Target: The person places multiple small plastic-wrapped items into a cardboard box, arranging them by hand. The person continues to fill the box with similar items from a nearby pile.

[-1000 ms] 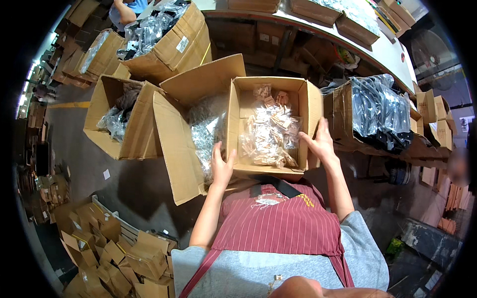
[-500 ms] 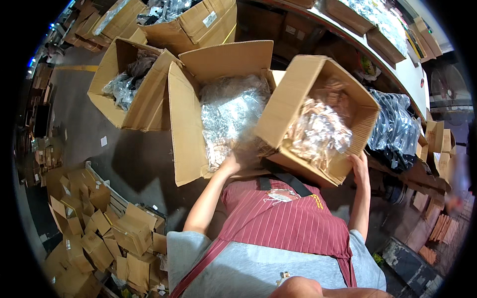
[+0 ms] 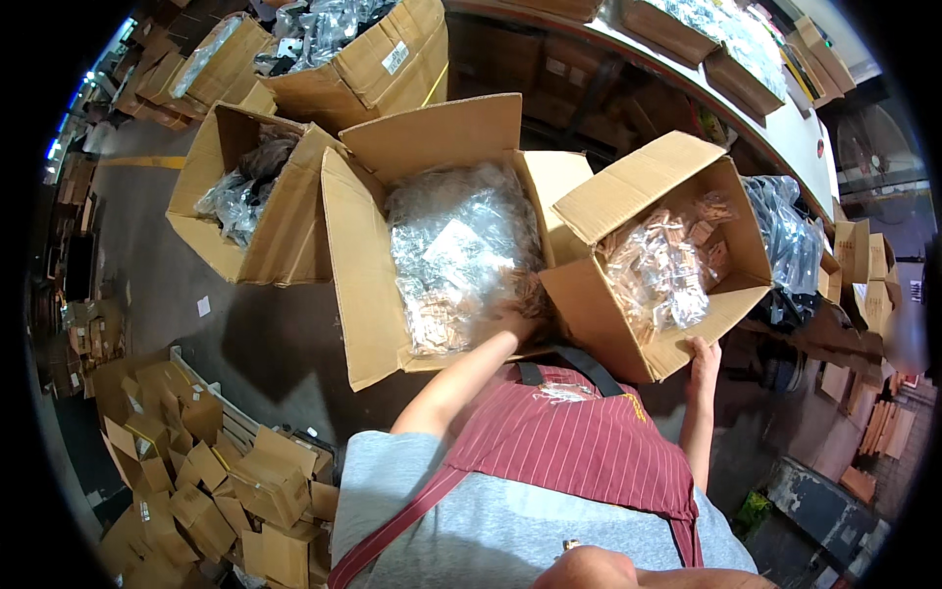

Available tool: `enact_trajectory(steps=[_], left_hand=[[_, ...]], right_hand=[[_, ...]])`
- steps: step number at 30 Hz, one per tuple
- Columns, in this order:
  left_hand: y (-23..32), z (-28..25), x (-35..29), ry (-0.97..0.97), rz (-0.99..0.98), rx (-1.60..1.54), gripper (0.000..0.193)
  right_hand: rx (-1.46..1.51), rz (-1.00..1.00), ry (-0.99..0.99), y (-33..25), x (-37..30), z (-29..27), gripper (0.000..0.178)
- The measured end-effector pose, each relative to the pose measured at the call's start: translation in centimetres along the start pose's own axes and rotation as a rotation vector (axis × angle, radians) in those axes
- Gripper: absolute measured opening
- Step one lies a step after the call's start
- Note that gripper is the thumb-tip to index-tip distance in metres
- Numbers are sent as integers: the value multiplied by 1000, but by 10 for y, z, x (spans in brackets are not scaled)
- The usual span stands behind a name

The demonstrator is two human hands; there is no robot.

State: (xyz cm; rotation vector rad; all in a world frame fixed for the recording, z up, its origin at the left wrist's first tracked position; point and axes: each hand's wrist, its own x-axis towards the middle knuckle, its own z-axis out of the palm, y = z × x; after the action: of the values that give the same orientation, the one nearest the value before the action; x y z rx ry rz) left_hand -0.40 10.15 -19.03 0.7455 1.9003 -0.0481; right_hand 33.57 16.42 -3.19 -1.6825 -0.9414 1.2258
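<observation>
A large open cardboard box [image 3: 355,285] stands in front of me, holding clear plastic bags [image 3: 461,231] with copper-coloured pieces showing at the near side. My left hand [image 3: 518,322] reaches into its near right corner; motion smears the fingers, so I cannot tell whether they hold anything. To the right, a smaller cardboard box [image 3: 601,309] leans tilted toward me, with clear bags of copper-coloured pieces [image 3: 667,265] inside. My right hand [image 3: 703,359] grips this box by its near right edge, fingers bent over the cardboard.
At the left stands another open box [image 3: 294,221] with grey and dark bags. Behind it is a taller full carton [image 3: 392,83]. A white-topped bench [image 3: 756,128] runs along the far right, with bagged dark parts [image 3: 785,231] below. Discarded cartons [image 3: 265,481] pile up at lower left.
The smaller box has shifted right and slightly nearer, with my right hand still on its edge. My left hand has moved right inside the large box.
</observation>
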Motion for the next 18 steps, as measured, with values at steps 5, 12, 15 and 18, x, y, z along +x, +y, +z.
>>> enact_trajectory(steps=[5,12,15,18], left_hand=[[-63,55,70,410,-91,-117,65],[-112,3,41,255,114,-401,39],[-127,-36,15,149,71,-448,29],[-152,-56,-24,224,331,-806,38]], right_hand=[[-50,53,-179,-8,-4,35,26],[-75,-37,-339,0,45,88,26],[-112,-31,-424,-17,59,129,34],[-32,80,-460,-18,63,167,39]])
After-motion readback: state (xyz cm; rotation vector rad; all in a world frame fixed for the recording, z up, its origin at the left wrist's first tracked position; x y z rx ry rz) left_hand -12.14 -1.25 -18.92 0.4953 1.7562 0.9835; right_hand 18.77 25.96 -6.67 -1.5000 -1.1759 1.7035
